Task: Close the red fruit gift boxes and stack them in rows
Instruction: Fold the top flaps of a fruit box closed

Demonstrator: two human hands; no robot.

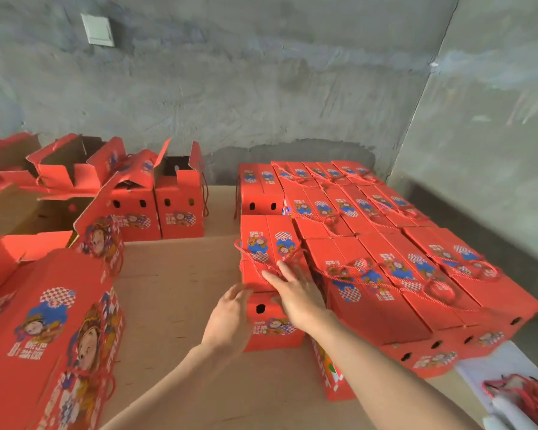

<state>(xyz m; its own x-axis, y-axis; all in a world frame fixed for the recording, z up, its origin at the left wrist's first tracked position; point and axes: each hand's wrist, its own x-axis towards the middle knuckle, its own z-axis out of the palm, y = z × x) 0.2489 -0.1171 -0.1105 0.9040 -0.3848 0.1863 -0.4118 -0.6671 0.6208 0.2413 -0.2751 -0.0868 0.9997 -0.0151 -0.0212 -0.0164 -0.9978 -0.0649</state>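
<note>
A closed red gift box [266, 243] with a red rope handle stands at the near left corner of a block of closed red boxes [385, 259] set in rows. My right hand [295, 291] lies flat on its lid, fingers straight over the rope. My left hand [230, 318] touches the box's front left edge with relaxed fingers. Two open boxes [159, 203] with raised flaps stand at the back left.
More open and half-folded red boxes [59, 169] crowd the far left, with a closed one [50, 336] near my left side. Brown cardboard [174, 290] covers the floor. A bundle of red rope handles [522, 395] lies at the lower right. Grey concrete walls stand behind.
</note>
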